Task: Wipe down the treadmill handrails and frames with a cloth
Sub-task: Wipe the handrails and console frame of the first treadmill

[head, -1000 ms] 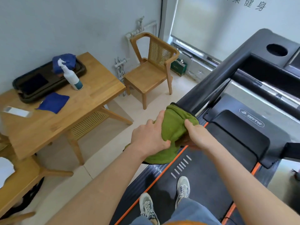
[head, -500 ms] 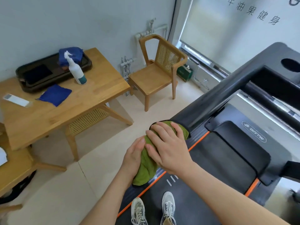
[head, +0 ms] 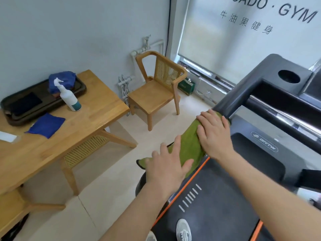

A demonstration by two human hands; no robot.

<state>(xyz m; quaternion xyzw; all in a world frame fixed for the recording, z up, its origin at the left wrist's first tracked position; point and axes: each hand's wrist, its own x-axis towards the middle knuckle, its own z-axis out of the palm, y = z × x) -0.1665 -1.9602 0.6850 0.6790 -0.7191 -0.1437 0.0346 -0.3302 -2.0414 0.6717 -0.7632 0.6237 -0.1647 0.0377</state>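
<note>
The green cloth (head: pixel 190 141) is draped over the near end of the treadmill's left handrail (head: pixel 243 91), covering it from just below the grey frame bend down to where a corner of the fabric hangs free over the floor. The right hand (head: pixel 214 134) lies flat on the upper part of the cloth, palm down, fingers spread and curled a little over the rail, pressing the fabric onto it. The left hand (head: pixel 166 169) sits lower down, fingers splayed wide and open, the palm resting on the cloth's lower end; it is not pinching anything that can be seen. Both forearms reach in from the bottom edge of the view.

Below, the black running belt (head: pixel 217 206) with its orange edge stripe runs underfoot, and a grey shoe (head: pixel 183 230) stands on it. The console tray (head: pixel 289 79) with its round cup hole shows at the upper right.

Off to the left, well apart from the treadmill, stands the wooden counter (head: pixel 90 119). On it are a white spray bottle (head: pixel 68 96), a folded blue cloth (head: pixel 46 125) lying flat, and a dark tray (head: pixel 22 112) carrying another bunched blue cloth (head: pixel 62 80). A wooden chair (head: pixel 156 91) sits by the wall.
</note>
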